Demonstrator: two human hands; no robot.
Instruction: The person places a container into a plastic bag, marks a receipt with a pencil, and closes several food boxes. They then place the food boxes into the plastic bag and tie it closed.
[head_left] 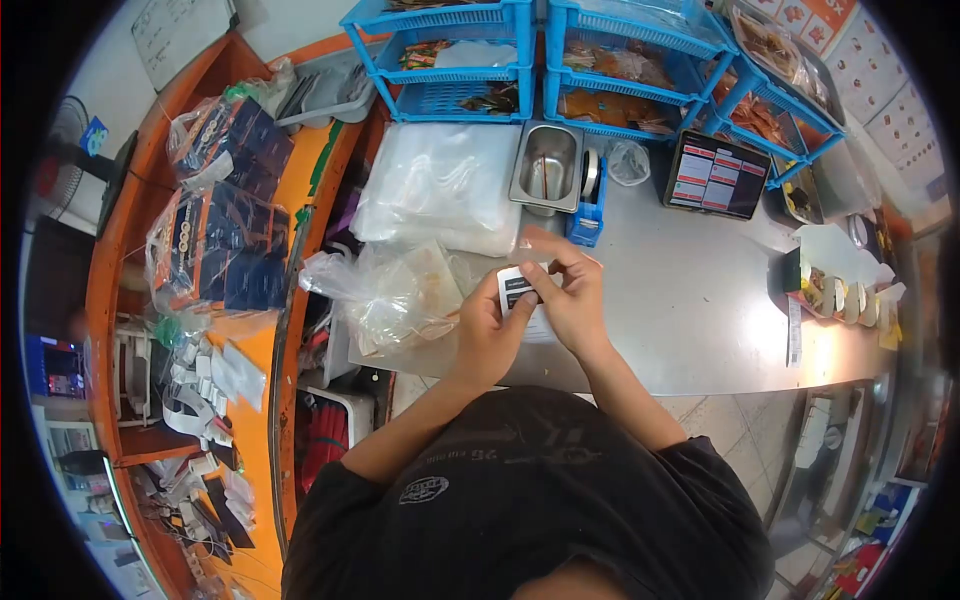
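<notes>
My left hand (488, 335) and my right hand (579, 308) are close together over the front of the metal table. Between their pinched fingers is a white printed slip (514, 284) with black blocks of text. White paper also shows below the fingers, between the two hands. Just left of my left hand lies a knotted clear plastic bag (395, 295) with pale flat contents. Behind it is a stack of clear plastic bags (440, 185).
A metal container (549, 135) and a blue tape dispenser (587, 215) stand beyond my hands. A tablet (716, 175) leans at the back right. Blue tiered racks (450, 75) line the rear. A food box (835, 290) sits at the right, with an orange shelf (262, 400) at left.
</notes>
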